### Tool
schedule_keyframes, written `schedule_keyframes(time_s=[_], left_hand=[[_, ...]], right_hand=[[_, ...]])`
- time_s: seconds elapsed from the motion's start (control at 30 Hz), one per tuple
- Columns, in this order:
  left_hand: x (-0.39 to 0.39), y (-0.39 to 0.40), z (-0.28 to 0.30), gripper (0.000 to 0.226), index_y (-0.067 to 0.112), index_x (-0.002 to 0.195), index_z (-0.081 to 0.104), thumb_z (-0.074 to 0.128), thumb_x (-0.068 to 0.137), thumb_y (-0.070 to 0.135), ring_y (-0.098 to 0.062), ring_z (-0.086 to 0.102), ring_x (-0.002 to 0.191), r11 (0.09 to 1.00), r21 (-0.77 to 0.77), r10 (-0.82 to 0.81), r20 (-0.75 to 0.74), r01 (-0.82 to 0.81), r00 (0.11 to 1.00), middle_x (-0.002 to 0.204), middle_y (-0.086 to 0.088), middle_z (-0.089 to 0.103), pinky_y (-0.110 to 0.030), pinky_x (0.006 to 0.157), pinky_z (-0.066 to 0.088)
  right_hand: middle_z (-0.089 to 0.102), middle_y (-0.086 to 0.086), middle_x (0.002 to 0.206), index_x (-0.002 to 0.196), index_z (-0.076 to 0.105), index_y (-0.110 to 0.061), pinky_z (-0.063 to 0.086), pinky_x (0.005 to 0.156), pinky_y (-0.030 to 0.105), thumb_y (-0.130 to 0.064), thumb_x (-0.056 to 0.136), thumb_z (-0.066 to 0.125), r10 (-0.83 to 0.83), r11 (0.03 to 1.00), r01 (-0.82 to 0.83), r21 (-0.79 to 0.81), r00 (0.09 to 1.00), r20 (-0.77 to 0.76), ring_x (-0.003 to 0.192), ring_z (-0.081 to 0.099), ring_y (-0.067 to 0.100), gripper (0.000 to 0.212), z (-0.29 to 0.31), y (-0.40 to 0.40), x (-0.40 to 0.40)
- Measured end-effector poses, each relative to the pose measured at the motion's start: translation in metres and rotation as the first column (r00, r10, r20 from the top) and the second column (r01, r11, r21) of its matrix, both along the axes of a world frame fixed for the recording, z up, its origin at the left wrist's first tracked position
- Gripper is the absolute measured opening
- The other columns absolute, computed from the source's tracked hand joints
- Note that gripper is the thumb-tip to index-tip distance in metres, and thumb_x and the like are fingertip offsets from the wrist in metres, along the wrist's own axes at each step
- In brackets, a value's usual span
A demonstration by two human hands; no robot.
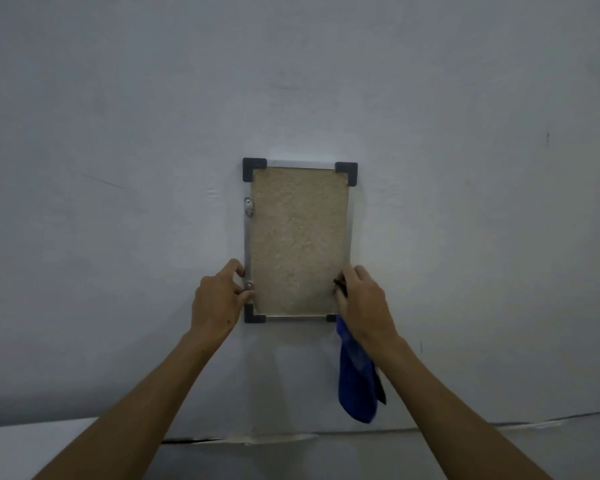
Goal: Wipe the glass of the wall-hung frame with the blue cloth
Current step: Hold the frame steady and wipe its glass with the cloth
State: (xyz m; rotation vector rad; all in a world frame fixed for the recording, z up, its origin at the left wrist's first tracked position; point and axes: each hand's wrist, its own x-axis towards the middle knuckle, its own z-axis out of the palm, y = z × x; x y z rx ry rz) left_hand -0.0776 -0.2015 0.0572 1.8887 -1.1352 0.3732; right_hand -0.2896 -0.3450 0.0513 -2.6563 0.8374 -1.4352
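Note:
A tall rectangular frame hangs on the white wall, with black corner pieces, thin metal edges and a rough tan board facing me. My left hand grips its lower left edge near a small metal clip. My right hand holds the lower right edge and also pinches the blue cloth, which dangles below that hand against the wall. The frame's bottom right corner is hidden behind my right hand. No glass surface shows on the side facing me.
The plain white wall fills the view. A horizontal ledge or seam with a dark crack runs across below the frame.

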Motion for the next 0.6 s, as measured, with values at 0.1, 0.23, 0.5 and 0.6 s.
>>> schedule_keyframes(time_s=[0.1,0.23,0.5,0.6], left_hand=[[0.002,0.0,-0.001,0.028,0.022,0.099,0.059,0.08,0.081,0.029,-0.005,0.063,0.057,1.0,-0.004,0.004,0.001,-0.004,1.0,0.07,0.003,0.073,-0.019,0.052,0.044],[0.001,0.0,0.0,0.025,0.02,0.097,0.064,0.081,0.081,0.028,-0.01,0.065,0.061,1.0,-0.013,0.028,-0.003,-0.028,1.0,0.072,0.002,0.073,-0.027,0.057,0.054],[-0.003,0.002,0.002,0.017,0.012,0.086,0.071,0.079,0.083,0.026,-0.014,0.068,0.066,0.999,-0.007,0.04,-0.024,-0.04,0.999,0.076,-0.004,0.072,-0.035,0.067,0.06],[-0.003,0.002,0.003,0.015,0.011,0.086,0.071,0.078,0.084,0.024,-0.014,0.068,0.067,0.999,-0.008,0.041,-0.033,-0.042,0.999,0.076,-0.005,0.072,-0.03,0.065,0.059]], right_hand=[[0.058,0.01,0.094,0.1,0.059,-0.005,0.054,0.065,0.031,-0.003,0.096,0.057,0.005,0.999,-0.001,-0.052,0.997,0.081,0.074,0.058,0.02,0.005,0.018,-0.001,0.006],[0.06,0.011,0.096,0.098,0.057,-0.005,0.055,0.072,0.037,-0.001,0.096,0.055,0.05,0.999,-0.05,-0.005,0.997,-0.061,0.079,0.058,0.023,0.006,-0.004,0.011,0.019],[0.06,0.01,0.102,0.105,0.061,-0.006,0.055,0.071,0.032,0.0,0.096,0.056,0.14,0.988,-0.134,-0.07,0.986,0.09,0.08,0.059,0.021,0.011,0.026,0.033,0.051],[0.061,0.008,0.1,0.102,0.063,-0.007,0.054,0.071,0.031,-0.003,0.097,0.056,0.135,0.977,-0.129,-0.172,0.991,0.022,0.08,0.057,0.019,0.009,0.024,0.037,0.056]])
